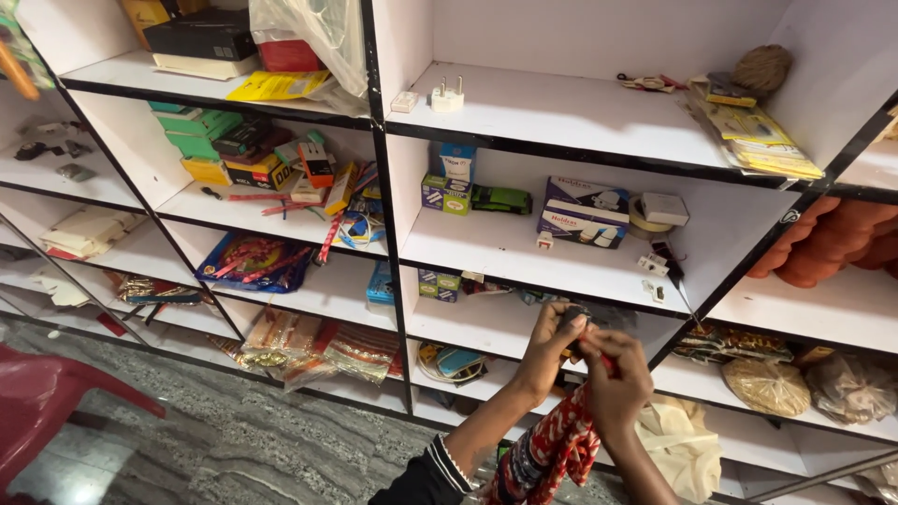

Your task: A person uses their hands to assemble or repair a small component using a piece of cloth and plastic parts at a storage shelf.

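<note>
Head view: white shelves, stone floor

Two bare hands are seen from above, w/ forearms entering from the bottom edge. The left hand is bare, no ring or watch visible. Left forearm is bare approx. to the elbow, where a dark sleeve is worn, pushed up; its cuff is edged w/ a thin black-and-white striped trim. The right hand is also bare, no jewellery made out. Right forearm is shown bare to the frame edge; no sleeve is seen on that side.
</note>
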